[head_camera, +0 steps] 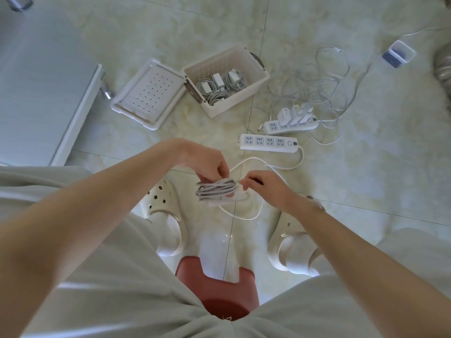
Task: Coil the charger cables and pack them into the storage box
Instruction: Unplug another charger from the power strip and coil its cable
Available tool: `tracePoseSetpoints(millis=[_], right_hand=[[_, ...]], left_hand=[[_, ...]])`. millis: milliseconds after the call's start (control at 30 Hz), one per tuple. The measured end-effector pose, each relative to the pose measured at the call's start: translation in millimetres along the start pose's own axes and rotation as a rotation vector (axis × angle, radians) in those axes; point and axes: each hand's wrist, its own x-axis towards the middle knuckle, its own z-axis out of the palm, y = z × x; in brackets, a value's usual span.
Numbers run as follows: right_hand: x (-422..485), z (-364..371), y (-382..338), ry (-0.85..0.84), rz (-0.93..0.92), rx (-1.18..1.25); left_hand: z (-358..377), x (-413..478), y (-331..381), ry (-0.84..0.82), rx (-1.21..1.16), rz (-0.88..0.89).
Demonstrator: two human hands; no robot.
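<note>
- a coiled cable bundle (216,191) is held above the tiled floor (366,191), over the gap between the two shoes and beyond a red stool (217,289).
- the bundle is gripped at its upper edge by the left hand (207,164), with fingers and thumb curled over the loops.
- the cable at the bundle's right end is pinched by the right hand (262,187), with thumb and fingertips drawn narrowly together.
- the storage box (231,107) is set on the floor well beyond the hands; its lid (148,93) is laid open, flat against its left side.
- several coiled chargers (219,87) are seen inside the box.
- a power strip (268,142) is laid near the hands, on the right.
- just beyond it, a second strip (290,125) is loaded with plugs, and loose cables (324,89) are tangled behind it.
</note>
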Motion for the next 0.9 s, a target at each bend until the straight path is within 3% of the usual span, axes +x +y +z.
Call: tracePoseSetpoints(millis=[233, 400, 500, 567, 767, 900], right_hand=[[10, -11, -15, -0.067, -0.014, -0.064], [11, -17, -28, -0.024, 0.039, 0.011], [13, -14, -33, 0.042, 0.072, 0.140], [13, -10, -35, 0.098, 0.103, 0.245], [1, 16, -34, 0.147, 0.111, 0.446], [-8, 33, -33, 0.192, 0.196, 0.618]], left_hand=[[-2, 14, -10, 0.207, 0.525, -0.133], [-3, 25, -23, 0.519, 0.541, -0.212], [0, 36, -33, 0.747, 0.399, -0.223], [1, 43, -35, 0.815, 0.230, -0.238], [6, 54, -28, 0.854, -0.246, -0.307], [22, 63, -24, 0.874, -0.638, -0.193]])
